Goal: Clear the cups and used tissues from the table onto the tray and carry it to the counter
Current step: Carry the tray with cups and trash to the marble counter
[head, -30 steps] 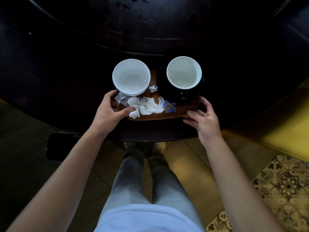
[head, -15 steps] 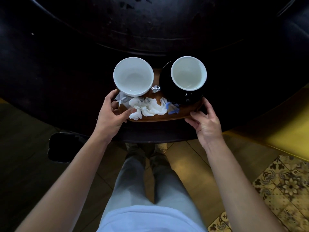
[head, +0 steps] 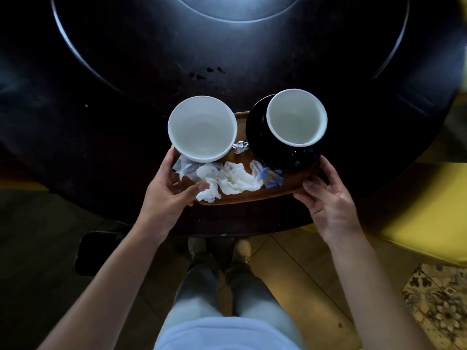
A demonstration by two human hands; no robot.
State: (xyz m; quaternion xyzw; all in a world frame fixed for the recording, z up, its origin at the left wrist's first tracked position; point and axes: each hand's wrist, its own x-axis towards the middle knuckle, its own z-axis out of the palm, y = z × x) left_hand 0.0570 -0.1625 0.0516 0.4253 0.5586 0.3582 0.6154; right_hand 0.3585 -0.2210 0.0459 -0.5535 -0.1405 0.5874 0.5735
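A brown wooden tray (head: pixel 255 193) sits over the near edge of the dark round table (head: pixel 126 102). It carries a wide white cup (head: pixel 202 128) on the left and a second white cup (head: pixel 297 117) on a black saucer (head: pixel 262 142) on the right. Crumpled white tissues (head: pixel 231 181), a foil scrap (head: pixel 240 146) and a blue wrapper (head: pixel 271 178) lie along its front. My left hand (head: pixel 168 195) grips the tray's left end, thumb on the tissue. My right hand (head: pixel 328 200) holds the right end.
A yellow seat (head: pixel 427 213) stands at the right of the table. A dark stool or chair base (head: pixel 96 251) is on the floor at the left. My legs and shoes (head: pixel 219 251) stand on brown tiles, with patterned tiles (head: pixel 439 301) at the lower right.
The tray with cups looks higher and closer to me than before, both hands still at its ends. The view has shifted forward, showing more of the table top.
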